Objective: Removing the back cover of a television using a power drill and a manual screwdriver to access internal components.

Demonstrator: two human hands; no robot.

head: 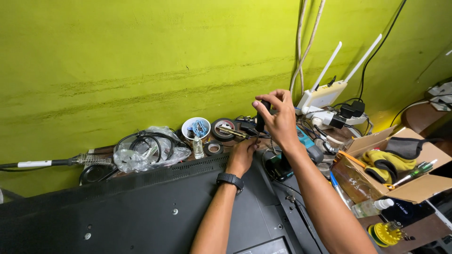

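- While the head camera is looking down along both forearms, the right hand (pixel 278 117) is pinching a small black plug-like part (pixel 260 118) between thumb and fingertips, raised above the far edge of the bench (pixel 414 233).
- The left hand (pixel 242 155), wearing a black wristwatch (pixel 230 179), is curling around something at the far edge of the black flat panel (pixel 141 207); what it is gripping is lying hidden under the fingers, so its hold cannot be told for sure.
- A brass-tipped tool (pixel 233 132) is pointing between the two hands, just beside the black part.
- Along the far edge by the green wall (pixel 141 56), a white cup (pixel 196 128) holding blue bits is standing next to a roll of black tape (pixel 223 129) and a smaller roll (pixel 214 148).
- A clear plastic bag (pixel 148 153) holding black cables is lying to the left of the cup.
- At the right edge, an open brown cardboard box (pixel 414 188) is holding yellow-and-black gloves (pixel 381 162) and a screwdriver (pixel 414 173).
- A clear bottle with a white cap (pixel 372 207) is lying in front of the box.
- A white router (pixel 322 96) with two antennas is sitting at the far right, against the wall.
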